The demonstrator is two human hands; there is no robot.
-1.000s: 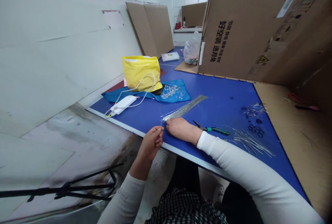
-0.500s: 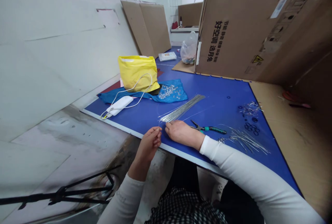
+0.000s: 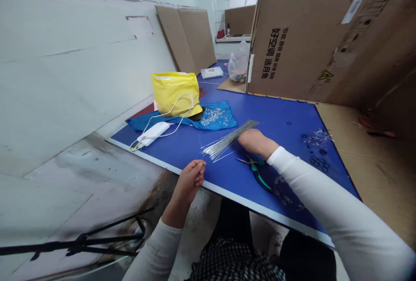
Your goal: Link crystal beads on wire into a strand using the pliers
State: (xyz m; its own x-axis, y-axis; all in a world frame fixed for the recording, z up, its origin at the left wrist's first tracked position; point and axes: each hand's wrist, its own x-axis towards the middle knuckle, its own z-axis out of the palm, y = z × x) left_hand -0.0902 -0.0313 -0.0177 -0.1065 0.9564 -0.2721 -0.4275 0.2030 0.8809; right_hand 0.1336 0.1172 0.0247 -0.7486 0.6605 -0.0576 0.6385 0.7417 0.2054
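My left hand [image 3: 192,175] is closed in a pinch just above the table's near edge. A thin wire [image 3: 203,156] stands up from its fingertips, close to the near end of a bundle of straight silver wires [image 3: 222,142]. Over the right side of that bundle lies my right hand [image 3: 255,142], its back towards me and its fingers curled under, so their grip is hidden. Below the right wrist lie pliers [image 3: 259,176] with black and teal handles, jaws pointing left.
Clear small beads [image 3: 214,117] lie on a blue cloth [image 3: 229,121] beside a yellow bag [image 3: 177,94] and a white power bank [image 3: 154,133] with a cable. Black rings [image 3: 319,164] and a pile of small wire pieces [image 3: 317,138] are at right. A large cardboard box [image 3: 302,55] stands behind.
My right hand has moved away from my left, to the right and farther back along the wire bundle. The pliers have turned and shifted. My left hand keeps its pinch.
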